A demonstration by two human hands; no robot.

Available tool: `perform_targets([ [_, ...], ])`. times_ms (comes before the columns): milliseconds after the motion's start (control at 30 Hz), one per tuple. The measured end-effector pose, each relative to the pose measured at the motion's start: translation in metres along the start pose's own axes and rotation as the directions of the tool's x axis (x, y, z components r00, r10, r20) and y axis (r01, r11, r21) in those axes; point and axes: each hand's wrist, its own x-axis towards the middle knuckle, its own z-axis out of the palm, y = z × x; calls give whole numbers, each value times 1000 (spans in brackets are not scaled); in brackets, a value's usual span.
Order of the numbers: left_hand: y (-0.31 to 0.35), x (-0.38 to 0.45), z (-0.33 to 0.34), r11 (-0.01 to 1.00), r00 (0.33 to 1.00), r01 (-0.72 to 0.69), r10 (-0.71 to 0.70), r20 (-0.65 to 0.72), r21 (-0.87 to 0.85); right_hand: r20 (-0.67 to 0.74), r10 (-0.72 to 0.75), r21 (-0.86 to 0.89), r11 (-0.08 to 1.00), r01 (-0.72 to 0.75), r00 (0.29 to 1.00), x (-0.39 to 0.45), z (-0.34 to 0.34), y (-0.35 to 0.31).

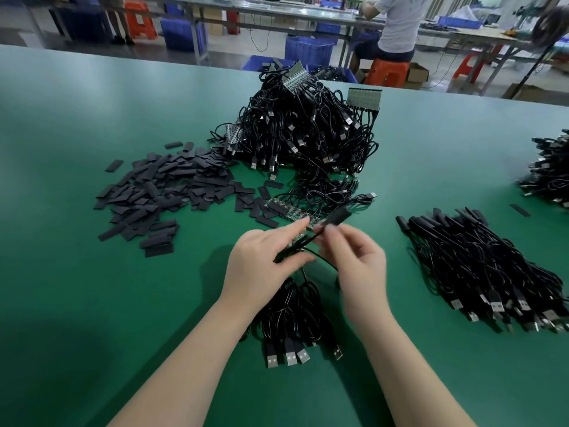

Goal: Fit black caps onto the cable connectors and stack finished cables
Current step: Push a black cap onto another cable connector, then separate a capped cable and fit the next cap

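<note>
My left hand (261,263) grips a thin black cable (295,246) over the green table (92,103). My right hand (354,260), blurred, pinches the same cable just below a black cap (338,216) on its connector end. A strip of small green circuit boards (288,211) lies just beyond my fingers. Under my wrists a bundle of coiled cables (292,315) ends in USB plugs (288,355). A loose pile of flat black caps (166,192) is spread to the left. A tall heap of tangled cables (308,131) rises in the middle of the table. A stack of capped cables (480,266) lies to the right.
Another cable heap (551,171) sits at the far right edge, with one stray cap (520,210) near it. Beyond the table a person (397,23) sits on an orange stool (388,72) among blue crates (309,49) and other benches.
</note>
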Motion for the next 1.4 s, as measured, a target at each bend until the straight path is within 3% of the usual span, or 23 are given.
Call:
perform_targets([
  [100, -4, 1, -2, 999, 999, 33, -34, -40, -24, -147, -47, 290, 953, 89, 988, 18, -24, -35],
  [167, -9, 2, -2, 997, 996, 56, -59, -72, -50, -299, -168, 273, 928, 253, 939, 29, -56, -62],
  [233, -12, 2, -1, 996, 995, 60, -66, -79, -68, -395, -383, -104, 922, 373, 835, 40, -94, -85],
  [267, -12, 2, 1, 995, 995, 61, -66, -75, -73, -395, -476, -347, 869, 352, 786, 46, -111, -93],
  [333, -13, 2, 3, 995, 995, 66, -71, -67, -73, -320, -548, -759, 637, 137, 773, 64, -142, -96],
  [400, -13, 2, 4, 994, 994, 75, -81, -80, -73, -273, -440, -947, 282, -158, 856, 84, -166, -82],
  [467, -15, 1, 4, 990, 987, 107, -117, -108, -95, -329, -148, -942, -23, -336, 933, 91, -175, -58],
  [533, -19, 1, 4, 984, 979, 141, -156, -134, -111, -401, 80, -909, -158, -386, 913, 88, -177, -36],
  [567, -21, 2, 3, 981, 975, 158, -172, -139, -110, -414, 99, -901, -183, -393, 905, 88, -180, -28],
  [667, -25, 4, 2, 977, 969, 204, -211, -125, -66, -472, 97, -875, -171, -452, 876, 93, -176, -25],
  [733, -28, 6, 2, 975, 971, 222, -220, -92, 16, -436, -6, -888, -161, -432, 900, 91, -161, -29],
  [800, -30, 9, 3, 966, 974, 227, -225, -27, 125, -209, -212, -976, -14, -217, 955, 80, -131, -32],
  [833, -32, 11, 5, 957, 972, 226, -233, 19, 180, -96, -245, -991, 116, -69, 965, 71, -111, -34],
  [900, -35, 12, 7, 937, 960, 218, -256, 111, 273, 88, -83, -925, 363, 112, 993, 51, -67, -37],
  [933, -37, 12, 9, 928, 953, 213, -266, 146, 305, 170, 79, -906, 406, 124, 982, 43, -48, -33],
  [1000, -40, 11, 10, 918, 948, 208, -275, 163, 339, 257, 335, -941, 300, 156, 906, 31, -19, -23],
  [1067, -41, 10, 11, 915, 951, 217, -277, 139, 340, 243, 362, -969, 119, 214, 900, 24, -5, -13],
  [1133, -41, 10, 11, 915, 954, 220, -274, 123, 338, 203, 340, -979, 57, 195, 918, 21, -3, -14],
  [1200, -41, 10, 11, 917, 957, 212, -265, 118, 337, 197, 346, -977, 153, 152, 917, 20, -4, -21],
  [1267, -39, 9, 11, 924, 962, 203, -251, 111, 325, 254, 345, -938, 315, 143, 904, 18, -2, -29],
  [1367, -39, 10, 11, 933, 965, 212, -246, 88, 291, 377, 433, -801, 596, 54, 819, 11, 3, -35],
  [1400, -39, 10, 11, 934, 965, 220, -251, 80, 281, 395, 453, -764, 645, 12, 799, 11, 3, -34],
])
